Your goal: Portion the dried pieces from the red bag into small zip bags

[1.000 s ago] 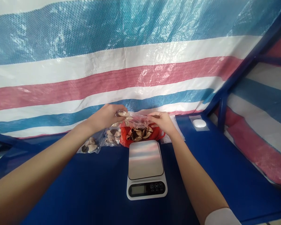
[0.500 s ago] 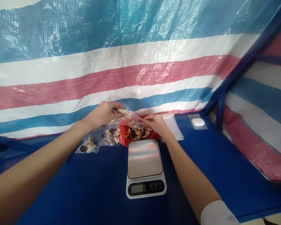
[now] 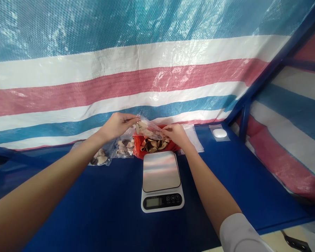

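A clear plastic bag (image 3: pixel 148 129) with pale dried pieces inside is stretched between my two hands. The fingers of my left hand (image 3: pixel 118 125) are pinched on its upper left edge. At the other end, my right hand (image 3: pixel 176 134) pinches the bag between thumb and fingers. Right below it lies an opened red plastic bag (image 3: pixel 138 147), full of brown-and-cream curled dried pieces (image 3: pixel 154 145). A white kitchen scale (image 3: pixel 162 180) with a bare shiny plate stands in front of the red bag.
Two clear bags of dried pieces, a nearer bag (image 3: pixel 124 147) and a farther bag (image 3: pixel 100 157), lie left of the red bag. Flat clear bags (image 3: pixel 193 138) and a bagged white oval object (image 3: pixel 219 133) lie right. Striped tarp (image 3: pixel 136 80) hangs behind the blue table (image 3: pixel 107 206).
My left fingers have gone from a pale piece at the bag's mouth to the bag's edge. The pale pieces now sit inside the bag. The view has shifted slightly.
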Tool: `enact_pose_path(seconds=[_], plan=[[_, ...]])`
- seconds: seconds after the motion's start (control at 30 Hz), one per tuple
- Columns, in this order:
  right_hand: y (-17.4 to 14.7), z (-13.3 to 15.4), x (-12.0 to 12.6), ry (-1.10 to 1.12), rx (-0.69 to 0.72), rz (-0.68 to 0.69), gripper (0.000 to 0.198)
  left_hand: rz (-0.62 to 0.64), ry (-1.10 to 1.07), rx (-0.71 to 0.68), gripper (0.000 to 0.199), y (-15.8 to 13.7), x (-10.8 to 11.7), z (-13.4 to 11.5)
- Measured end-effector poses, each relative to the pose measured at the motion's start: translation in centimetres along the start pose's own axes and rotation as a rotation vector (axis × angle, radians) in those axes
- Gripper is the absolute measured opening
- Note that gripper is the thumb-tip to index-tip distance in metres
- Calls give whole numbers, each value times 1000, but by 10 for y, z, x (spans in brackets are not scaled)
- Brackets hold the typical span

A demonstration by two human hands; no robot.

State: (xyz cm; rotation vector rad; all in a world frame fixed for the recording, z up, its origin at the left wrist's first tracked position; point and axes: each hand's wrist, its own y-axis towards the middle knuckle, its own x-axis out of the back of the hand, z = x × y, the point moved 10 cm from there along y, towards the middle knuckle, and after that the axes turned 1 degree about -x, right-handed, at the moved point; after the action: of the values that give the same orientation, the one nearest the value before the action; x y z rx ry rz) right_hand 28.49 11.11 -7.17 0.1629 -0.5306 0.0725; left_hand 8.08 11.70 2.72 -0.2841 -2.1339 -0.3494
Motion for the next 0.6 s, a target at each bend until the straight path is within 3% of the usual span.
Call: enact_pose_path(seconds=[0.37, 0.6], plan=[[-2, 5, -1, -86, 15, 8, 23, -29, 18, -62, 48, 1, 2, -21], [-2, 4, 1, -117, 19, -2, 26, -90, -35, 45, 48, -13, 5, 6]])
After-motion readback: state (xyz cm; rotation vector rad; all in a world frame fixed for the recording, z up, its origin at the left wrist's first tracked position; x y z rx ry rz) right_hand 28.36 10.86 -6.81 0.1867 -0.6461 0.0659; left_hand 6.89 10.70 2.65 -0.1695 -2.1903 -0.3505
